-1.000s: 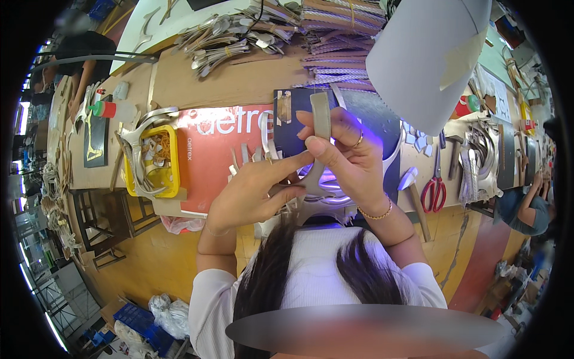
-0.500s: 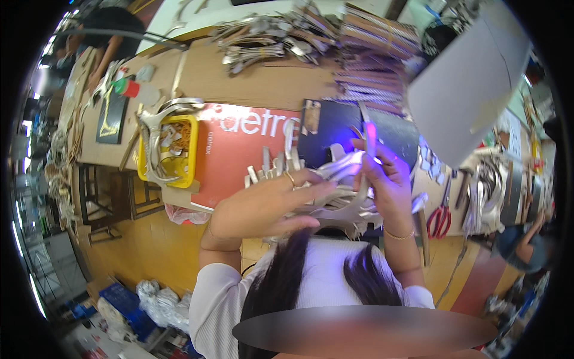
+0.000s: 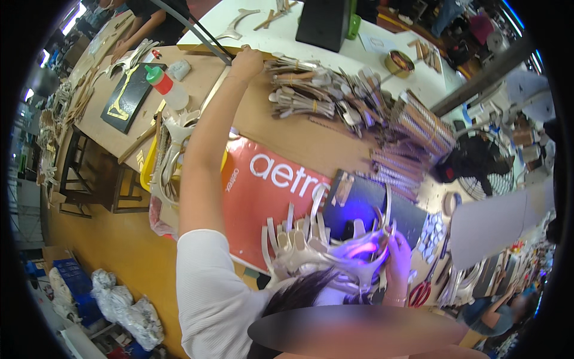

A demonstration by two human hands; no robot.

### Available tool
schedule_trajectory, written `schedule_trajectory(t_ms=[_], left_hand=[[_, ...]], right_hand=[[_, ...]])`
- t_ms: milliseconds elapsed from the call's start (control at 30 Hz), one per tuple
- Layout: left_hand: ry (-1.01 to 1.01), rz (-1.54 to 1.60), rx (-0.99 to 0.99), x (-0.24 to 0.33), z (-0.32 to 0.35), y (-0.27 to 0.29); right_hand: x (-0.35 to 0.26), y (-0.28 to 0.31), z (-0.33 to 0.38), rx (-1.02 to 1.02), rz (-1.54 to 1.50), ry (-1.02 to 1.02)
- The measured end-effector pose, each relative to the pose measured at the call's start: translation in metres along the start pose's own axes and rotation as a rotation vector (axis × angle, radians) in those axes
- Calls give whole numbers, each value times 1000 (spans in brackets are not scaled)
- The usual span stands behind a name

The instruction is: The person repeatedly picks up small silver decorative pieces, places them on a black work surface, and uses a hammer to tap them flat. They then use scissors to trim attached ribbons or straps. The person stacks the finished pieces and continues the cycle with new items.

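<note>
Strap piece (image 3: 366,270), pale, curved, branching, violet-lit, in right hand (image 3: 398,257)

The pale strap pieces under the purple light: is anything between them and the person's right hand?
Nothing visible: the right hand is at the right end of the pale strap pieces, where it seems to touch one.
</note>
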State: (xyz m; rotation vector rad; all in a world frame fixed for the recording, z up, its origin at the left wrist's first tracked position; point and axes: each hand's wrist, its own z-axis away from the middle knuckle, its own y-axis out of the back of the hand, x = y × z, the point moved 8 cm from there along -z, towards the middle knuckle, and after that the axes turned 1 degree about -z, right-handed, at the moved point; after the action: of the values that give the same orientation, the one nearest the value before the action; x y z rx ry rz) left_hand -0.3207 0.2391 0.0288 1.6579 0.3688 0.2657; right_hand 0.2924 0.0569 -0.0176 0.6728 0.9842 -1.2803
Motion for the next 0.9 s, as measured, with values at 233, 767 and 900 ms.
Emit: schedule_trajectory(t_ms=[233,767,900], left_hand=[[305,78,507,-84,-82,-32],[532,77,776,-107,-112,21],[380,325,1032,-91,-92,90]], right_hand=[[5,3,1,59,43,-1],[15,8,8,193,81,-50],[12,2,7,152,55,-56]])
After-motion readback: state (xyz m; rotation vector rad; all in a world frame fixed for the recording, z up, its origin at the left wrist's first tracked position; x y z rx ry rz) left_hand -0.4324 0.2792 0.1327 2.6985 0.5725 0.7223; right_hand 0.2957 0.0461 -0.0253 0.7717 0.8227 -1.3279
